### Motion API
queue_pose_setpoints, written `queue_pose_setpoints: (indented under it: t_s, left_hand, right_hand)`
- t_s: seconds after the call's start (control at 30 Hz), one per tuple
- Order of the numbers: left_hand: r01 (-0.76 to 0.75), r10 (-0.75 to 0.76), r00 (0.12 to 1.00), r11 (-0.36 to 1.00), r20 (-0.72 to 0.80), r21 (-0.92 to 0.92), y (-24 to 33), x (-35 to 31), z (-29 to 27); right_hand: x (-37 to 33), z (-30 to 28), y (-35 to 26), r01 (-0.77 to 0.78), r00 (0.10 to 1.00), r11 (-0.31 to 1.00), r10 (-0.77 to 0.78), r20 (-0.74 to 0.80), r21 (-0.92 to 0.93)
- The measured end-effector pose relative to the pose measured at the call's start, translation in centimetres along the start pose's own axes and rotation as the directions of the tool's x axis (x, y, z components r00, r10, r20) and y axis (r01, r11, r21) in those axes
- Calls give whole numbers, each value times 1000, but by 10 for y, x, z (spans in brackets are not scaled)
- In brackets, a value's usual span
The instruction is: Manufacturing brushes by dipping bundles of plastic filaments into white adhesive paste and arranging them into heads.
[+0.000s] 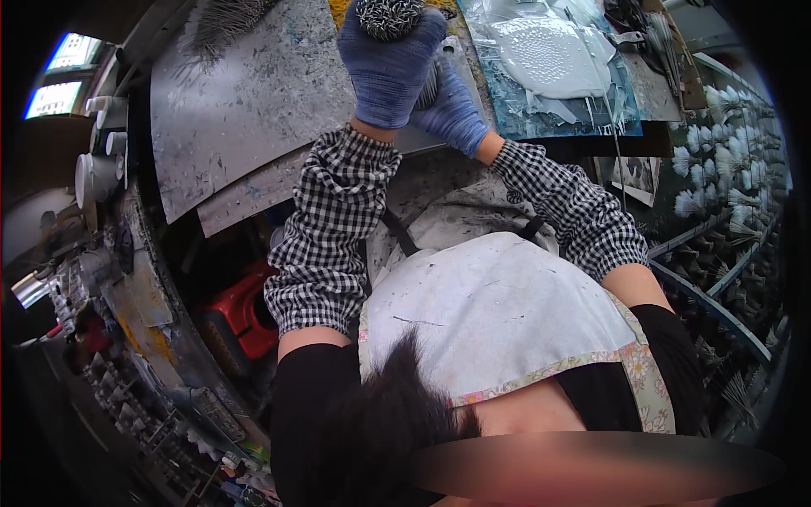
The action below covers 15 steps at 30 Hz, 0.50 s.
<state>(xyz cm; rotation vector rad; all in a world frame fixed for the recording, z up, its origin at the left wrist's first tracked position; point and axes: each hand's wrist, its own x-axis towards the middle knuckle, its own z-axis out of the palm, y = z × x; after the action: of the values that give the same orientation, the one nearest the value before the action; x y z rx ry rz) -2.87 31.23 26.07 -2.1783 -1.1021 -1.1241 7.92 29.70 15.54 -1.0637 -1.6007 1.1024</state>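
Note:
Both hands wear blue knit gloves and are at the far middle of the worktable. My left hand [389,80] is wrapped round a tight bundle of thin stems [390,19], whose dense black-and-white ends stick out beyond the fingers. Lower down, a grey striped part of what looks like the same bundle shows between the hands. My right hand [460,108] closes against that part from the right; its fingertips are partly hidden behind the left hand. The kind of stems is too small to tell.
A blue sheet [545,114] bearing a round pool of white paste [553,59] lies to the right. A grey metal sheet [245,110] covers the left, with a bundle of wiry stems [221,29] on it. Racks of white-tipped bundles [726,160] stand far right; a red plastic stool-like object [245,313] is below left.

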Motion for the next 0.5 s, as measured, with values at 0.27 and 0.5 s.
queue_pose_setpoints:
  t_s: [0.27, 0.5]
  left_hand:
    - [532, -592, 774, 414, 225, -739, 11, -6, 11]
    - [549, -485, 765, 149, 423, -822, 3, 18, -6]
  right_hand:
    - [-3, 2, 17, 10, 1000, 946, -10, -1, 323]
    - [32, -27, -30, 302, 952, 894, -297, 67, -332]
